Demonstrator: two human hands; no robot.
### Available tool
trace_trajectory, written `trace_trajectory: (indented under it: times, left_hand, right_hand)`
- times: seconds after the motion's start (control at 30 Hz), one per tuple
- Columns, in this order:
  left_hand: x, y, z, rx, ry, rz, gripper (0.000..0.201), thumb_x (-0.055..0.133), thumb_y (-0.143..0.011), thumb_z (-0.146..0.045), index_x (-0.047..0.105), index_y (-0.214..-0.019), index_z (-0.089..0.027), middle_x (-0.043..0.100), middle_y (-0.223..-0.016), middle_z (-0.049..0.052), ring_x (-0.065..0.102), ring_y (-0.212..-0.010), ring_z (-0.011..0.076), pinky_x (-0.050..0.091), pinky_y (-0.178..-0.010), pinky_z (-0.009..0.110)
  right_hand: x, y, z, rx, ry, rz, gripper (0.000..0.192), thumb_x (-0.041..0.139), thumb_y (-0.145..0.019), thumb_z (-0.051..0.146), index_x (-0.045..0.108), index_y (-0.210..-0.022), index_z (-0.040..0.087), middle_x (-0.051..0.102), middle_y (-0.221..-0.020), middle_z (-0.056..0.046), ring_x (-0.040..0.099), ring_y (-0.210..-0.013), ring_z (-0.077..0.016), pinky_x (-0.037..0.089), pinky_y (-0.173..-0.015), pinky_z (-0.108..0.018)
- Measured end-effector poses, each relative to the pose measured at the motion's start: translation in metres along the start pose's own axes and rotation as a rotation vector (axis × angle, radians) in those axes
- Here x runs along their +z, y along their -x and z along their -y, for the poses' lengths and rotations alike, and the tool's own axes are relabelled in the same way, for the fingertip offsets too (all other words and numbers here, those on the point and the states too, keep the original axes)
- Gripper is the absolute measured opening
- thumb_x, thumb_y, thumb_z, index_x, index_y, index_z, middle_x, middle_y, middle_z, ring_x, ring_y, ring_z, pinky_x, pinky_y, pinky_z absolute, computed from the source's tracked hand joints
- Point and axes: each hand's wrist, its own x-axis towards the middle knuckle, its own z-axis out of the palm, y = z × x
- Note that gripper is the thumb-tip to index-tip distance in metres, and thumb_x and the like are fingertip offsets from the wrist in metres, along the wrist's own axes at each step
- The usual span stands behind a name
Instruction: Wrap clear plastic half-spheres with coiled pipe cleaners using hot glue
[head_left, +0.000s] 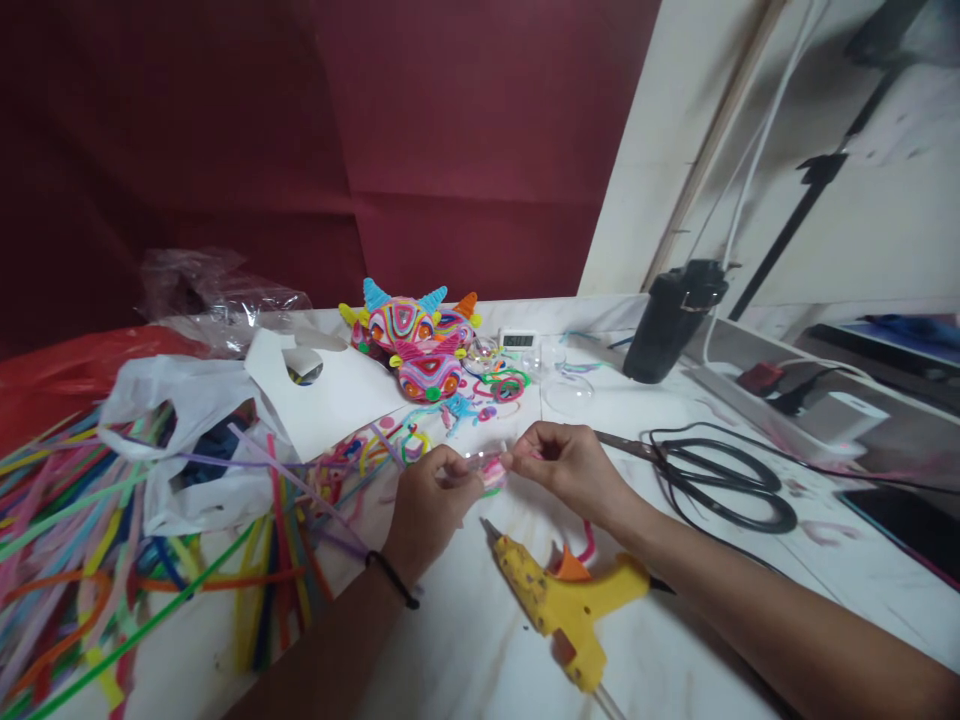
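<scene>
Near the middle of the table, a clear plastic piece with pink and green pipe cleaner on it (493, 474) is held between both hands. My left hand (433, 505), with a dark band at the wrist, pinches its left side. The fingertips of my right hand (566, 465) are closed at its right edge. Fingers hide much of the piece, so its full shape does not show. Just below the hands lies a yellow hot glue gun (551, 605) with an orange trigger. Behind them sit several colourful animal heads covered in pipe cleaner (427, 375).
Loose pipe cleaners (90, 560) cover the left side beside a white plastic bag (195, 470). White cut card (322, 390) lies behind them. To the right are a coiled black cable (727, 480), a black bottle (671, 320), a power strip tray (787, 415) and a phone (911, 530).
</scene>
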Motion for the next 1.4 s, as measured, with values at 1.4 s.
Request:
trace_trajectory:
  times: [1.4]
  left_hand:
    - [-0.009, 0.009, -0.014, -0.185, 0.611, 0.079, 0.033, 0.076, -0.062, -0.034, 0.048, -0.066, -0.018, 0.038, -0.054, -0.010, 0.034, -0.043, 0.0033, 0.030, -0.041, 0.015]
  right_hand:
    - [-0.023, -0.015, 0.009, 0.149, -0.510, 0.142, 0.012, 0.074, -0.051, 0.024, 0.070, -0.057, 0.014, 0.053, -0.044, 0.006, 0.039, -0.042, -0.0060, 0.028, -0.040, -0.019]
